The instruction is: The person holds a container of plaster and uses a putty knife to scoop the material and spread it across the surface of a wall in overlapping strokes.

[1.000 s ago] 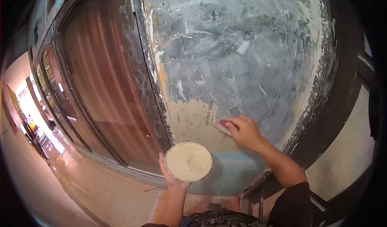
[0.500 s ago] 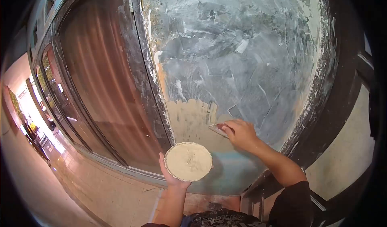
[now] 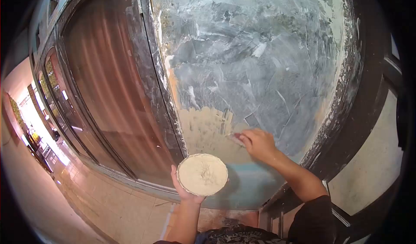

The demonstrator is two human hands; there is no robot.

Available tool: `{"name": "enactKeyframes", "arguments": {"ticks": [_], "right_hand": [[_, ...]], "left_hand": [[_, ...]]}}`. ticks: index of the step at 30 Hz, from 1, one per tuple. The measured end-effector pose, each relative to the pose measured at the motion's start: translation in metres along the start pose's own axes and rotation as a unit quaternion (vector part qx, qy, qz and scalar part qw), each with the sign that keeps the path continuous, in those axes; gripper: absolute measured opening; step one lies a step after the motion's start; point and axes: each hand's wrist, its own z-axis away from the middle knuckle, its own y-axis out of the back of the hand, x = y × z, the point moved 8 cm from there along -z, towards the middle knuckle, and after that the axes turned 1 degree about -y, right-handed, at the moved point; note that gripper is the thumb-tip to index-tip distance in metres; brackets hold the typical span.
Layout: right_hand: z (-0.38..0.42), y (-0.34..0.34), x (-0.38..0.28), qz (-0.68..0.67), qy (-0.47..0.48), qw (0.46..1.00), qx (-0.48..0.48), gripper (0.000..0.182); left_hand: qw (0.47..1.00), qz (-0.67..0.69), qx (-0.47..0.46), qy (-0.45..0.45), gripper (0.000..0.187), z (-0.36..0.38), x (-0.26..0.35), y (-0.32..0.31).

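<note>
Left hand point(image 3: 186, 195) supports tub point(image 3: 202, 154) of beige paste point(image 3: 199, 172) from below, near wall point(image 3: 260, 84); right hand point(image 3: 260, 144) grips scraper point(image 3: 238, 139) by the beige patch point(image 3: 201, 122). Risks: one-palm support could let tub tip; uneven blade pressure could leave ridges

Wall point(image 3: 255, 71) open above tool point(image 3: 238, 137); round container point(image 3: 202, 174) blocks lower left.

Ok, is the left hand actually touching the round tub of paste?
Touching. The head view shows the left hand cupped against the near side of the round tub, thumb along its edge.
</note>
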Motion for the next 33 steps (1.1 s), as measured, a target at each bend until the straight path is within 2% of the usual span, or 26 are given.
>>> {"name": "enactKeyframes", "arguments": {"ticks": [1, 2, 3, 5, 7, 9, 10, 11, 13, 15, 17, 18, 19, 20, 21, 22, 24, 25, 27, 29, 30, 31, 33], "right_hand": [[-0.004, 0.004, 0.002, 0.027, -0.015, 1.0, 0.006, 0.018], [-0.01, 0.018, 0.006, 0.015, -0.026, 0.998, 0.063, 0.017], [-0.017, 0.026, 0.007, 0.015, -0.026, 0.998, 0.061, 0.017], [-0.024, 0.06, 0.008, -0.086, -0.036, 0.983, 0.159, 0.017], [-0.023, 0.061, 0.01, -0.115, -0.053, 0.98, 0.153, 0.017], [-0.013, 0.045, 0.001, -0.063, -0.037, 0.993, 0.087, 0.018], [-0.008, 0.031, -0.002, -0.071, -0.024, 0.996, 0.054, 0.018], [-0.001, 0.021, -0.002, -0.071, -0.025, 0.996, 0.054, 0.018], [0.004, -0.009, -0.005, -0.018, -0.017, 0.999, -0.048, 0.02], [-0.001, -0.009, -0.004, 0.007, -0.026, 0.998, -0.064, 0.02], [-0.018, 0.017, 0.002, 0.045, -0.061, 0.997, 0.02, 0.02], [-0.025, 0.034, 0.006, 0.024, -0.052, 0.996, 0.074, 0.021], [-0.033, 0.044, 0.01, 0.024, -0.052, 0.996, 0.073, 0.021], [-0.038, 0.062, 0.018, -0.061, -0.086, 0.988, 0.113, 0.021], [-0.037, 0.076, 0.023, -0.145, -0.12, 0.97, 0.152, 0.023], [-0.036, 0.086, 0.015, -0.145, -0.12, 0.971, 0.151, 0.023], [-0.032, 0.09, 0.006, -0.249, -0.145, 0.952, 0.099, 0.023], [-0.029, 0.089, 0.002, -0.249, -0.145, 0.953, 0.098, 0.023], [-0.02, 0.061, -0.02, -0.305, -0.102, 0.945, -0.055, 0.024], [-0.012, 0.039, -0.029, -0.327, -0.126, 0.925, -0.145, 0.023], [-0.008, 0.027, -0.026, -0.329, -0.141, 0.919, -0.167, 0.025], [-0.006, 0.021, -0.021, -0.328, -0.142, 0.919, -0.167, 0.025], [0.013, -0.014, -0.005, -0.398, -0.278, 0.825, -0.288, 0.026]], "left_hand": [[1.0, 0.02, -0.021, 0.011, 0.087, 0.003, -0.001, -0.006], [0.998, 0.04, -0.042, 0.023, 0.089, 0.006, -0.001, -0.013], [0.998, 0.041, -0.041, 0.022, 0.089, 0.01, 0.0, -0.017], [0.997, 0.031, -0.053, 0.038, 0.089, 0.015, 0.0, -0.027], [0.998, 0.044, -0.031, 0.032, 0.09, 0.01, -0.001, -0.014], [0.999, 0.034, 0.01, 0.013, 0.089, 0.009, 0.001, -0.005], [0.999, 0.017, -0.037, 0.02, 0.089, 0.013, 0.0, -0.018], [0.999, 0.017, -0.038, 0.02, 0.089, 0.013, -0.001, -0.018], [0.999, 0.024, -0.025, 0.023, 0.089, 0.012, -0.002, -0.013], [0.999, 0.018, -0.02, 0.022, 0.089, 0.013, -0.003, -0.014], [1.0, 0.012, -0.014, 0.021, 0.088, 0.015, -0.003, -0.018], [0.996, 0.032, -0.071, 0.037, 0.088, 0.017, -0.003, -0.03], [0.989, 0.052, -0.126, 0.052, 0.088, 0.021, -0.004, -0.039], [0.989, 0.052, -0.125, 0.051, 0.088, 0.021, -0.003, -0.038], [0.996, 0.042, -0.066, 0.04, 0.088, 0.019, -0.002, -0.027], [0.999, 0.032, -0.007, 0.028, 0.089, 0.017, -0.001, -0.015], [0.999, 0.045, -0.007, 0.025, 0.089, 0.014, -0.002, -0.012], [0.998, 0.059, -0.008, 0.023, 0.089, 0.014, -0.002, -0.014], [0.998, 0.047, -0.034, 0.033, 0.089, 0.02, -0.005, -0.026], [0.995, 0.058, -0.071, 0.048, 0.09, 0.022, -0.01, -0.037], [0.999, 0.049, -0.009, 0.021, 0.091, 0.017, -0.009, -0.022], [0.998, 0.049, -0.009, 0.023, 0.091, 0.019, -0.011, -0.023], [0.994, 0.027, -0.096, 0.04, 0.091, 0.023, -0.017, -0.041]]}}
